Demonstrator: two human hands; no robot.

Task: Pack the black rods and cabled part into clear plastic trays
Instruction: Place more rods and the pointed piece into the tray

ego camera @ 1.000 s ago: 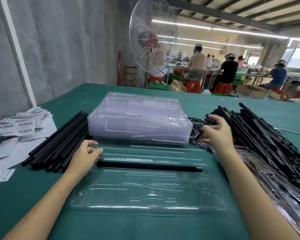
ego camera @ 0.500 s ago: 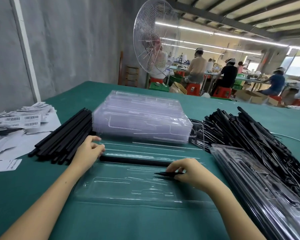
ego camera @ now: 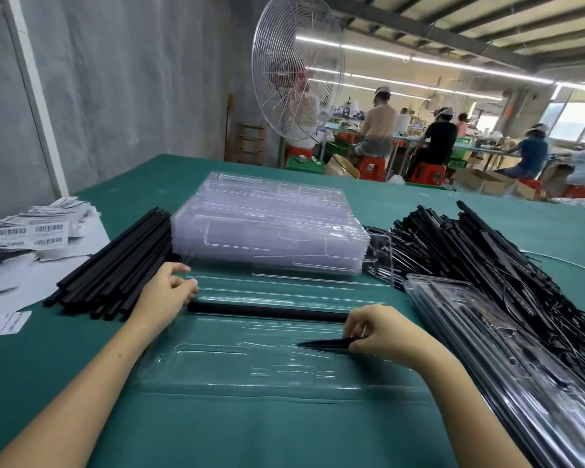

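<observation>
— What lies out past the left hand?
— Farthest out there's a heap of barcode labels [ego camera: 31, 231]. Then comes a bundle of black rods [ego camera: 115, 265] on the green table [ego camera: 250, 434], just beside that hand.

— And the left hand itself?
— The left hand [ego camera: 164, 292] sits at the left edge of the open tray [ego camera: 217, 369] with its fingers curled. They meet the end of the single rod [ego camera: 267, 310], which lies in a long groove of that tray. I can't tell whether they grip anything or only rest there.

— Between the hands?
— The single rod runs from the left hand almost to the right one. Beyond both hands is a stack of empty trays [ego camera: 267, 231], at the open tray's far edge.

— The right hand?
— The right hand [ego camera: 382, 336] is low over the tray's right part. Its thumb and fingers pinch a thin black part [ego camera: 321, 343], whose pointed end aims toward the left hand.

— Farther right?
— The filled trays [ego camera: 487, 349] are just outside the right hand, and beyond them is a tangled pile of cabled parts [ego camera: 487, 258].
</observation>
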